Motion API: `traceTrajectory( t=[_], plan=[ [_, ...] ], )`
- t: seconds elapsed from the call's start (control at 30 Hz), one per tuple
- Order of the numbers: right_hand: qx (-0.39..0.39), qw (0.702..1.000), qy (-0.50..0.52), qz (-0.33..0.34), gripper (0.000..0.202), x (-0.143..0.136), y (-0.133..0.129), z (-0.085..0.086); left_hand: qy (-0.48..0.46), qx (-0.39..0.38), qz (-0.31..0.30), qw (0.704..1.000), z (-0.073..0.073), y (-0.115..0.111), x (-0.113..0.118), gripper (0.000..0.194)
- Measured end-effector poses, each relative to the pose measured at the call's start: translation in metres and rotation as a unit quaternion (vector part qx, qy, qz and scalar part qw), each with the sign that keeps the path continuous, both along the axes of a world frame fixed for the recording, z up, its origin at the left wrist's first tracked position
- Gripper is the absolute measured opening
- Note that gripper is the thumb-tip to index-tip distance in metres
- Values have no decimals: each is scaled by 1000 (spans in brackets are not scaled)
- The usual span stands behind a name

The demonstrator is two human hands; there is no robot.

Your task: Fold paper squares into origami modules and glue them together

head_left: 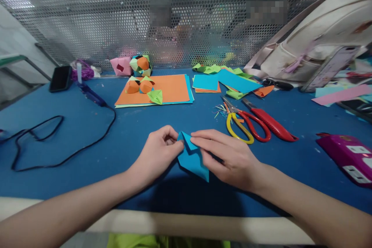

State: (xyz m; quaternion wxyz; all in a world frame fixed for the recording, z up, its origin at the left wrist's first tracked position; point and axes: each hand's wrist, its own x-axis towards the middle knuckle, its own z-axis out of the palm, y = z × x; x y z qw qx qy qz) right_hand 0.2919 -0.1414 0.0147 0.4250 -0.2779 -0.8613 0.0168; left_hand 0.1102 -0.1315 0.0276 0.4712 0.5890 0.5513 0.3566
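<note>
A folded piece of blue paper (194, 162) is held between both hands above the blue table, its lower corner pointing down toward the table's near edge. My left hand (161, 149) pinches its upper left edge between thumb and curled fingers. On the other side, my right hand (228, 155) grips the paper's right edge, fingertips resting on a folded flap near the top. Beyond the hands lie scissors (247, 120) with one yellow and one red handle, and a red-handled cutter (271, 124). Small paper scraps (222, 111) are beside the scissor blades.
Orange sheets (171, 89) carry folded paper pieces at the back. Blue squares (205, 82) and green folded strips (209, 69) lie right of them. A corded glue gun (91, 93) is left; a purple case (348, 157) and a propped phone (331, 68) are right.
</note>
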Motion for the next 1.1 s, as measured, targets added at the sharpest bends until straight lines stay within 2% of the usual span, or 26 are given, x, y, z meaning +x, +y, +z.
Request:
traceTrajectory(
  t=[0.13,0.4,0.57,0.77,1.1],
  plan=[
    [-24,1000,12,-6,19,-2,0,-1,6,10,-2,1000,0,1,0,12],
    [-144,987,63,-36,13,-5,2,0,46,57,-16,997,0,-3,2,13],
    [-204,976,65,-46,16,-5,2,0,61,86,-22,994,-2,-5,3,15],
    [-231,969,77,-34,15,-5,4,2,79,83,-25,993,0,-5,3,14],
    [-282,955,74,-58,13,-5,4,4,69,49,-34,996,-1,-4,4,11]
  ],
)
